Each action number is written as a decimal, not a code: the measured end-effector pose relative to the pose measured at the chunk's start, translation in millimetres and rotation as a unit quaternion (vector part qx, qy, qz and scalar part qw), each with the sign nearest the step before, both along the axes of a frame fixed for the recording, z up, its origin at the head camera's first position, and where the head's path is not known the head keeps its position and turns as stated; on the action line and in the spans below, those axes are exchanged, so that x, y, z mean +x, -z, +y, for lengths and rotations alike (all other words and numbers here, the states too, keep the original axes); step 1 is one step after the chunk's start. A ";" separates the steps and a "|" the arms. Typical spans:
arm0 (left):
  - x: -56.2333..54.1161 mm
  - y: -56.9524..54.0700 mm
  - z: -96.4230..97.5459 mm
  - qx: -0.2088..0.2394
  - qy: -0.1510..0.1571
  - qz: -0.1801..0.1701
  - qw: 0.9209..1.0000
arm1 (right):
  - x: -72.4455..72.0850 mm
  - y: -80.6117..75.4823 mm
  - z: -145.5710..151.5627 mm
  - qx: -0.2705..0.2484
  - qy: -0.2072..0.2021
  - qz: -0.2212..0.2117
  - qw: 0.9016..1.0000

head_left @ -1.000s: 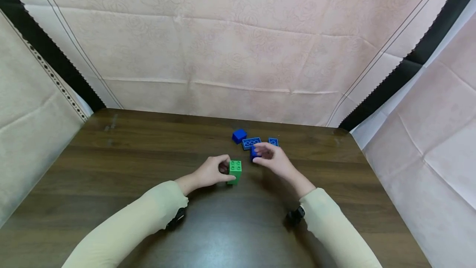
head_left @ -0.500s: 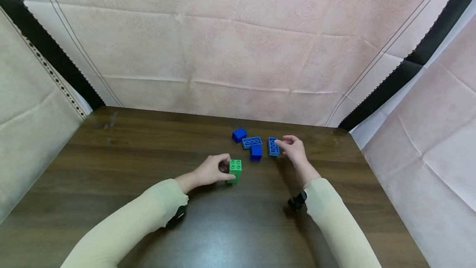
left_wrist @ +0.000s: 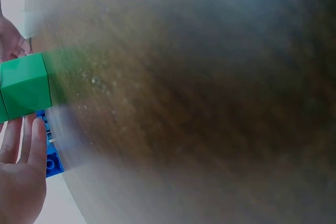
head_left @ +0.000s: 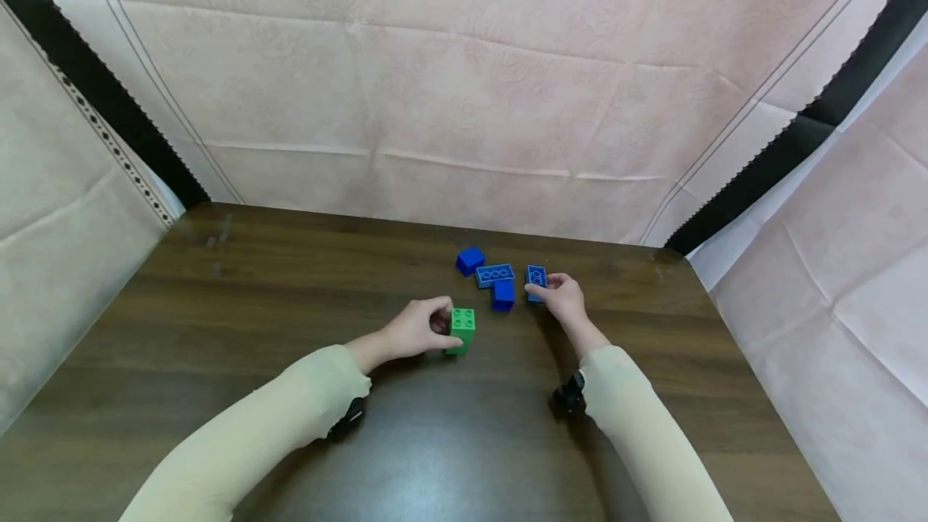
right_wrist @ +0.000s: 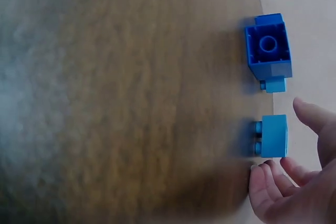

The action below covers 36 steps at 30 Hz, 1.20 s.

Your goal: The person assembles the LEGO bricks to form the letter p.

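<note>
In the head view, my left hand [head_left: 416,329] holds a tall green building brick [head_left: 462,330] at its left side, with the thumb in front. The left wrist view shows fingers [left_wrist: 35,148] against that green brick [left_wrist: 26,85]. Farther right, my right hand [head_left: 568,303] is spread around a blue studded brick [head_left: 536,275] lying on the table. Seen from the right wrist, the thumb [right_wrist: 310,114] stands clear of this brick [right_wrist: 274,136], and the other fingertips lie close beside its opposite end; contact is unclear.
Left of the right hand sits a small group: a blue block [head_left: 503,296] in front, a flat blue studded brick [head_left: 495,275] behind it, and another blue block [head_left: 470,260] at the back left. The wooden table [head_left: 326,264] ends at a hanging pale cloth [head_left: 464,103].
My right hand has left the front blue block, moved right, and come down around the rightmost studded brick. My left hand stays on the green brick.
</note>
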<state>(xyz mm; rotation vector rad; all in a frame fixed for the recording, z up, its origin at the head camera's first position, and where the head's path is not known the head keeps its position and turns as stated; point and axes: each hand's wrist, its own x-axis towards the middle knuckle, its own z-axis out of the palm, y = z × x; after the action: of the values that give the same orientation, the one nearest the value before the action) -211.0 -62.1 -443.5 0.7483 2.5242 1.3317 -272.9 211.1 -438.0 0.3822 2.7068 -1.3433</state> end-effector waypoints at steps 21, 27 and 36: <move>1.5 -1.3 -0.5 0.003 0.005 -0.004 1.000 | 0.7 3.4 -3.7 0.040 0.032 0.010 0.999; 1.7 -2.0 -0.2 0.003 0.005 -0.004 1.000 | 2.9 2.3 3.7 0.013 0.045 0.022 0.999; 0.8 0.2 -0.1 0.000 0.003 0.001 1.000 | 7.5 -1.3 7.8 -0.032 0.046 0.049 0.997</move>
<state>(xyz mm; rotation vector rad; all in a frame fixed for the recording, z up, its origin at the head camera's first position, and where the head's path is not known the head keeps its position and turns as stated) -210.2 -62.2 -443.6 0.7564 2.5222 1.3288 -265.5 218.9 -436.6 0.4506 2.7463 -1.5075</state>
